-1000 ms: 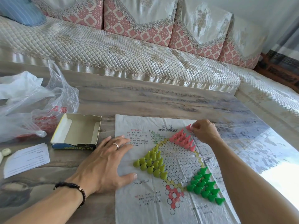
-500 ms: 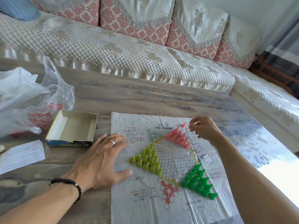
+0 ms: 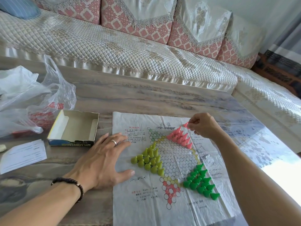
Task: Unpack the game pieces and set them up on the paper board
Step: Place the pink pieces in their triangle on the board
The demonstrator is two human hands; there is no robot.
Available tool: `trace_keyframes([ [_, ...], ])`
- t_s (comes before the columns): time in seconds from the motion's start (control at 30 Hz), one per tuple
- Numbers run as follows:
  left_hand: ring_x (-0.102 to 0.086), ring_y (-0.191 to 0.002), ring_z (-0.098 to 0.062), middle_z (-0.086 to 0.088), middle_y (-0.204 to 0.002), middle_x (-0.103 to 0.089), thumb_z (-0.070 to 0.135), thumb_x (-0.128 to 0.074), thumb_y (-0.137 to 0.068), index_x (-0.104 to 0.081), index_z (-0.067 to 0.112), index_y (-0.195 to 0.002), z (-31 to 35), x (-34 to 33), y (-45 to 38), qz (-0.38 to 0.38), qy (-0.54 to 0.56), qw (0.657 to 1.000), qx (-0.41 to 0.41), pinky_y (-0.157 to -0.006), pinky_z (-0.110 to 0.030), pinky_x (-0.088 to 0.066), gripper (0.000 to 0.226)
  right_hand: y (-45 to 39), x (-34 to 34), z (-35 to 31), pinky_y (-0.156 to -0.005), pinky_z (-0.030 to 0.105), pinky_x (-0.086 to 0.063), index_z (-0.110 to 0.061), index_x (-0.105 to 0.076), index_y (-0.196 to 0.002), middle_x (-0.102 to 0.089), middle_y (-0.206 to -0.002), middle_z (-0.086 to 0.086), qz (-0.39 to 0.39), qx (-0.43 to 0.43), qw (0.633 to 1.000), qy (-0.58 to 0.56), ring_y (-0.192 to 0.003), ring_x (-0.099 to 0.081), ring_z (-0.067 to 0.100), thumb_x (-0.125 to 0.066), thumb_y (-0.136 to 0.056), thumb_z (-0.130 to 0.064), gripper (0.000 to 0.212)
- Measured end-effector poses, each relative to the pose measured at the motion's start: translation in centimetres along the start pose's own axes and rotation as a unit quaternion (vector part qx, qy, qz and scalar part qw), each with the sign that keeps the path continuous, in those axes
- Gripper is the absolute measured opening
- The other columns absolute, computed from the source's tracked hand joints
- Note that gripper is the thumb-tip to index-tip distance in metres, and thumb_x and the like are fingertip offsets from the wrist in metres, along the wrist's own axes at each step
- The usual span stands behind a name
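The paper board point(image 3: 177, 211) lies flat on the table, printed with a star of circles. Three triangles of cone pieces stand on it: pink pieces point(image 3: 180, 136) at the far point, yellow-green pieces point(image 3: 149, 159) on the left, bright green pieces point(image 3: 200, 182) on the right. My right hand point(image 3: 202, 126) pinches one pink piece point(image 3: 185, 124) at the far tip of the pink triangle. My left hand point(image 3: 104, 160) rests flat with fingers spread on the board's left edge. The empty cardboard box point(image 3: 74, 128) sits to the left of the board.
Crumpled clear plastic bags point(image 3: 31, 98) with red print lie at the far left. A white paper slip point(image 3: 22, 154) rests in front of them. A quilted sofa point(image 3: 114, 46) runs behind the table; the table's glossy right part reflects bright light.
My right hand has stayed at the far tip of the pink triangle, fingers closed on the top pink piece. My left hand stays flat on the board. The view shifted slightly.
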State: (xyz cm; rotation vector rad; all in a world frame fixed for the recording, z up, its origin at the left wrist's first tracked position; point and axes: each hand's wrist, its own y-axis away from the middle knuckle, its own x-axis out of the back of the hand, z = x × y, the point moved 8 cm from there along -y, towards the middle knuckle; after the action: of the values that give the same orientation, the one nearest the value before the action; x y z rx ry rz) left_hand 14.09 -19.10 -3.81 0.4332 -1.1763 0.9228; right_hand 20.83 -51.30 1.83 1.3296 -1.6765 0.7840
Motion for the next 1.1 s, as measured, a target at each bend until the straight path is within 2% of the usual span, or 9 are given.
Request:
trace_keyframes([
  [0.13,-0.004,-0.143,0.0,0.015,-0.155,-0.016,0.081,-0.036,-0.07,-0.026,0.033,-0.146,0.0,0.0,0.1,0.001,-0.002,1.0,-0.002,-0.116,-0.025,0.009,0.091,-0.3,-0.4,0.1,-0.057,0.023,-0.055,-0.008,-0.071,-0.081,-0.071,-0.073,0.007,-0.021,-0.004,1.0,0.017,-0.063,-0.068,0.015,-0.065,-0.086,-0.004,0.009],
  [0.23,-0.004,-0.143,0.0,0.015,-0.155,-0.016,0.081,-0.035,-0.069,-0.026,0.033,-0.146,0.0,-0.1,0.0,0.0,-0.007,1.0,-0.004,-0.116,-0.025,0.008,0.091,-0.2,-0.7,0.0,-0.06,0.026,-0.058,-0.007,-0.071,-0.086,-0.072,-0.074,0.005,-0.039,0.007,0.999,0.037,-0.065,-0.07,0.015,-0.063,-0.088,-0.004,0.009],
  [0.37,-0.004,-0.143,0.0,0.015,-0.155,-0.016,0.081,-0.036,-0.07,-0.026,0.033,-0.146,0.1,0.0,0.0,-0.001,-0.004,1.0,-0.004,-0.116,-0.025,0.008,0.091,-0.1,-0.9,-0.8,-0.064,0.034,-0.06,-0.013,-0.07,-0.076,-0.071,-0.071,0.002,-0.046,0.026,0.996,0.066,-0.065,-0.068,0.017,-0.065,-0.088,-0.01,0.013],
  [0.5,-0.005,-0.143,-0.001,0.014,-0.155,-0.016,0.08,-0.037,-0.07,-0.026,0.032,-0.146,0.1,0.0,0.0,0.001,-0.004,1.0,-0.005,-0.116,-0.024,0.009,0.091,-0.1,-1.1,-1.0,-0.063,0.036,-0.06,-0.02,-0.067,-0.071,-0.069,-0.07,0.0,-0.043,0.03,0.996,0.078,-0.066,-0.067,0.021,-0.065,-0.088,-0.01,0.02],
  [0.77,-0.005,-0.143,-0.001,0.013,-0.155,-0.017,0.08,-0.037,-0.07,-0.026,0.031,-0.146,0.1,0.0,0.0,0.001,-0.005,1.0,-0.007,-0.116,-0.025,0.008,0.091,0.0,-1.8,-0.6,-0.067,0.04,-0.06,-0.013,-0.071,-0.077,-0.07,-0.072,0.0,-0.053,0.02,0.996,0.074,-0.066,-0.067,0.021,-0.067,-0.086,-0.009,0.011],
  [0.93,-0.004,-0.143,-0.001,0.014,-0.156,-0.015,0.081,-0.035,-0.07,-0.024,0.032,-0.147,0.1,0.0,0.0,-0.001,-0.006,1.0,-0.006,-0.116,-0.025,0.009,0.091,0.0,-1.9,-0.7,-0.066,0.036,-0.06,-0.009,-0.072,-0.085,-0.069,-0.07,-0.002,-0.049,0.024,0.997,0.061,-0.064,-0.065,0.018,-0.068,-0.086,-0.008,0.005],
  [1.03,-0.003,-0.143,0.0,0.015,-0.156,-0.014,0.081,-0.035,-0.071,-0.023,0.032,-0.147,0.1,0.0,0.1,0.0,-0.006,1.0,-0.003,-0.116,-0.025,0.008,0.091,-0.1,-2.0,-0.6,-0.062,0.031,-0.059,-0.009,-0.072,-0.082,-0.069,-0.07,0.0,-0.051,0.025,0.997,0.057,-0.061,-0.064,0.016,-0.068,-0.086,-0.01,0.005],
  [1.1,-0.003,-0.143,0.0,0.014,-0.156,-0.014,0.081,-0.036,-0.071,-0.024,0.032,-0.147,0.0,0.0,0.1,0.0,-0.004,1.0,-0.002,-0.117,-0.026,0.008,0.091,-0.3,-1.5,-0.4,-0.057,0.031,-0.057,-0.009,-0.07,-0.078,-0.068,-0.07,0.0,-0.026,0.024,0.998,0.044,-0.058,-0.062,0.017,-0.065,-0.088,-0.01,0.011],
])
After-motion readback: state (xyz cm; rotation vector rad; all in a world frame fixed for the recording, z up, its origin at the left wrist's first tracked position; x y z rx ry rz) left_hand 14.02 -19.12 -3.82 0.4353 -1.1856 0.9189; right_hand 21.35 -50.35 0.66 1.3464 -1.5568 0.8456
